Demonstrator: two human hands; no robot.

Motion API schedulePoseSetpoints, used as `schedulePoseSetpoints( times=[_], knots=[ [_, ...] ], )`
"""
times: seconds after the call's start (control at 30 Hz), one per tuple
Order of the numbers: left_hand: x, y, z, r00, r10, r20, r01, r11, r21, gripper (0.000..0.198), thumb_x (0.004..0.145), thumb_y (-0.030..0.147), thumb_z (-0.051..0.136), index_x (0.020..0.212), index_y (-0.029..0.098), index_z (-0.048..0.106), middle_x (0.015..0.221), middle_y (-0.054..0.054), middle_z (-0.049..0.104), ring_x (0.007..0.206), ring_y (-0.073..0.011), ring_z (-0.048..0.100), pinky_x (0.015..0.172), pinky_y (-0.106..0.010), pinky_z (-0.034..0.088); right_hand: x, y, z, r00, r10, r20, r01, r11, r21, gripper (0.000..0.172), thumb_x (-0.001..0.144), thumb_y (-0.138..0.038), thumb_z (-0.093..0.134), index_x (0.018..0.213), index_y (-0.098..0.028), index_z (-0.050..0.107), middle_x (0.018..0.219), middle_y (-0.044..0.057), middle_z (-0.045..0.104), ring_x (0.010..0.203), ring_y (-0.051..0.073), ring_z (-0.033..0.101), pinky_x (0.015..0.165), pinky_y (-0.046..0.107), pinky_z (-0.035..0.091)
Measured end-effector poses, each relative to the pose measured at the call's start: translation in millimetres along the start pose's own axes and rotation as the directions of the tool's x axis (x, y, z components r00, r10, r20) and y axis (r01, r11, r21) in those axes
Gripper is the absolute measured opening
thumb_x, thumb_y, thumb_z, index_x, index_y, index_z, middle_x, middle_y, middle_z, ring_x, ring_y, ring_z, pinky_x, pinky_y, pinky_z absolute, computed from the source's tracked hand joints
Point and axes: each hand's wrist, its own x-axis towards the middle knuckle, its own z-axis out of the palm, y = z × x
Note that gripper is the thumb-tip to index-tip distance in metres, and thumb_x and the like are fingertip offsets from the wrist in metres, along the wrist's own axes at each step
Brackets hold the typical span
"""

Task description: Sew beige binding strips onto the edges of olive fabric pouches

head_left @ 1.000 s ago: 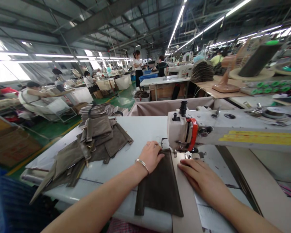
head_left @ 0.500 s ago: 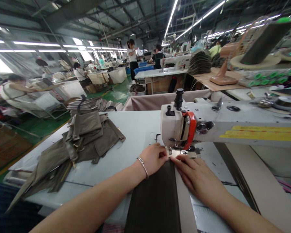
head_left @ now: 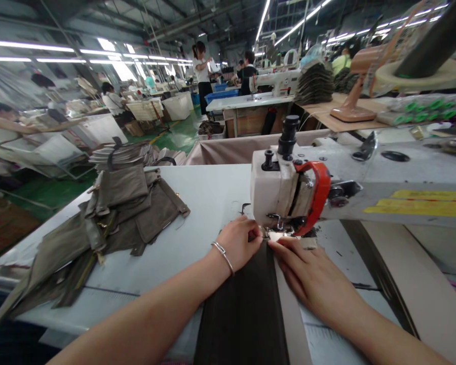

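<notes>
A long dark fabric strip (head_left: 247, 314) with a pale strip (head_left: 294, 324) along its right side runs under the needle area of a white sewing machine (head_left: 269, 190). My left hand (head_left: 237, 243), with a silver bracelet at the wrist, is closed in a pinch on the dark strip's far end, just left of the presser foot. Opposite it, my right hand (head_left: 311, 268) lies over the strip's right edge, fingers stretched out and tips pressing on the fabric close to the foot. Its thumb is partly hidden. An orange-red guard (head_left: 319, 197) curves above.
Dark fabric pieces (head_left: 137, 203) with zippers are heaped on the white table (head_left: 209, 182) at left. A pale band (head_left: 421, 274) lies beneath the machine arm. Behind are a cloth-lined bin (head_left: 228, 152), a small fan (head_left: 355, 96), a thread cone (head_left: 429, 45) and people at other tables.
The view has shifted slightly, so the machine looks a little larger. Both hands stay by the presser foot; my left fingers are curled slightly more.
</notes>
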Motion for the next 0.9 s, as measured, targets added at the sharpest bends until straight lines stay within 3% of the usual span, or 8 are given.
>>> schedulePoseSetpoints(
  times=[0.4,0.5,0.57,0.63,0.7,0.73,0.83,0.9],
  knots=[
    [5,-3,2.5,1.000,0.016,-0.007,-0.016,0.998,0.059,0.009,0.081,0.019,0.056,0.078,0.018,0.064,0.082,-0.003,0.062,0.076,-0.0160,0.059,0.070,-0.026,0.048,0,-1,-2,1.000,0.000,0.017,0.000,1.000,-0.026,0.050,0.093,-0.025,0.043,0.143,-0.020,0.036,0.132,0.010,0.050,0.099,0.024,0.053,0.084,0.043,0.047],
    [-1,4,-5.6,0.999,0.051,0.015,-0.053,0.990,0.134,0.010,0.084,0.018,0.056,0.086,0.017,0.065,0.091,-0.005,0.061,0.086,-0.0182,0.058,0.080,-0.030,0.048,0,0,-7,1.000,-0.024,0.015,0.024,0.999,0.021,0.044,0.092,-0.024,0.045,0.136,-0.022,0.045,0.126,0.010,0.054,0.098,0.024,0.052,0.086,0.043,0.045],
    [-18,14,-15.6,0.985,0.149,0.081,-0.163,0.967,0.195,0.012,0.086,0.021,0.058,0.093,0.017,0.066,0.100,-0.006,0.060,0.098,-0.0212,0.056,0.092,-0.035,0.044,0,0,-9,0.999,-0.041,0.013,0.040,0.997,0.062,0.039,0.093,-0.024,0.046,0.132,-0.023,0.050,0.125,0.009,0.055,0.102,0.024,0.051,0.089,0.042,0.044],
    [-47,29,-26.4,0.922,0.296,0.251,-0.344,0.922,0.177,0.014,0.087,0.030,0.061,0.095,0.020,0.068,0.105,-0.005,0.060,0.104,-0.0226,0.054,0.097,-0.039,0.041,0,0,-10,0.999,-0.037,0.018,0.036,0.995,0.091,0.038,0.094,-0.024,0.045,0.131,-0.025,0.051,0.126,0.007,0.054,0.107,0.023,0.049,0.092,0.043,0.041],
    [-82,43,-33.8,0.783,0.449,0.430,-0.517,0.854,0.050,0.018,0.089,0.036,0.059,0.099,0.024,0.068,0.109,-0.003,0.061,0.105,-0.0208,0.054,0.096,-0.036,0.043,0,0,-9,0.999,-0.026,0.019,0.024,0.994,0.105,0.037,0.094,-0.025,0.043,0.131,-0.025,0.051,0.127,0.007,0.053,0.111,0.023,0.048,0.095,0.044,0.039],
    [-100,48,-35.1,0.744,0.485,0.459,-0.556,0.831,0.022,0.019,0.090,0.035,0.058,0.102,0.024,0.067,0.114,-0.003,0.061,0.106,-0.0207,0.053,0.096,-0.035,0.043,0,0,-9,1.000,-0.021,0.018,0.019,0.994,0.108,0.037,0.095,-0.025,0.043,0.131,-0.025,0.051,0.126,0.007,0.053,0.112,0.023,0.047,0.096,0.044,0.039],
    [-138,51,-29.0,0.734,0.553,0.395,-0.621,0.781,0.061,0.024,0.095,0.019,0.046,0.115,0.018,0.060,0.123,-0.004,0.060,0.112,-0.0193,0.051,0.102,-0.034,0.039,1,-2,-9,1.000,-0.013,0.012,0.012,0.994,0.108,0.036,0.095,-0.027,0.042,0.130,-0.024,0.052,0.126,0.007,0.052,0.113,0.024,0.047,0.097,0.045,0.038],
    [-150,47,-21.8,0.735,0.587,0.341,-0.644,0.761,0.076,0.027,0.096,0.016,0.042,0.119,0.016,0.057,0.125,-0.005,0.060,0.114,-0.0187,0.050,0.104,-0.034,0.038,0,-3,-9,1.000,-0.014,0.011,0.012,0.994,0.105,0.036,0.096,-0.028,0.042,0.130,-0.024,0.052,0.126,0.007,0.052,0.113,0.024,0.047,0.097,0.045,0.037]
  ],
)
